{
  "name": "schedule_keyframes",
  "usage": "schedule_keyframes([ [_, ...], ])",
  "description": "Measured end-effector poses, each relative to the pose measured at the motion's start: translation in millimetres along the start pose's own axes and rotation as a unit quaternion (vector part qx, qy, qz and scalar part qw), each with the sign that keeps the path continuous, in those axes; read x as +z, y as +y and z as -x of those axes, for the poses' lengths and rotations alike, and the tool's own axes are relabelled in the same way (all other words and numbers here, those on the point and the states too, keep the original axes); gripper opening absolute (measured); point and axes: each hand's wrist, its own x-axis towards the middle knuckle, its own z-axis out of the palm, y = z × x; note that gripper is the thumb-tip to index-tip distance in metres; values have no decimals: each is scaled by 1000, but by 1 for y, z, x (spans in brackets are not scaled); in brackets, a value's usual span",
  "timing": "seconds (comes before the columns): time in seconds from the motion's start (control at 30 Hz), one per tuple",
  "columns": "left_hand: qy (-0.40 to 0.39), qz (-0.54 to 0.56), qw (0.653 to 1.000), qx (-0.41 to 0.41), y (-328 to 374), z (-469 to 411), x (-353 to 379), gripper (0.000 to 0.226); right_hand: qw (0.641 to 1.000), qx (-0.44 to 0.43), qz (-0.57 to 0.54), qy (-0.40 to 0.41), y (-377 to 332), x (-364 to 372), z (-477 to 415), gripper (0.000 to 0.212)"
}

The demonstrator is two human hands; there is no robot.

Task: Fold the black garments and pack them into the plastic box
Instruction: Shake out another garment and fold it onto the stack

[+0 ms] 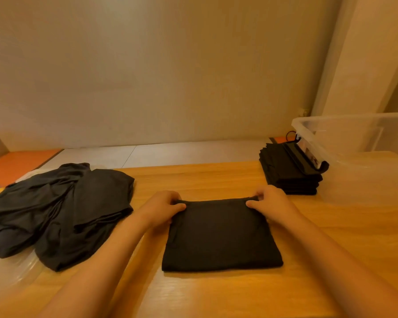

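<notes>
A folded black garment [221,237] lies flat on the wooden table [193,177] in front of me. My left hand [162,208] pinches its far left corner, and my right hand [270,203] pinches its far right corner. To the left sits a loose pile of unfolded black garments [58,212]. At the right, a neat stack of folded black garments [290,171] rests beside the clear plastic box [363,157], which stands at the table's right edge.
Clear plastic wrapping [7,269] lies under the loose pile at the table's left front. Beyond the table is a pale floor with an orange strip [16,164] and a plain wall. A pale curtain [354,53] hangs at the right.
</notes>
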Motion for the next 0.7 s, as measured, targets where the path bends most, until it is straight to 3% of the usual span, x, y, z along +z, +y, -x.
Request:
schedule_keyframes([
  [0.1,13,-15,1000,3,-7,-9,9,8,998,-3,27,50,8,13,-6,9],
  [0.37,36,-18,999,-34,-3,-16,6,5,984,-24,93,150,11,27,-6,13],
  [0.53,18,-61,996,-61,5,-15,3,11,972,-40,150,177,4,31,-1,16],
  [0.7,42,-77,993,-77,-4,-3,-7,28,975,-13,171,142,-1,15,5,32],
])
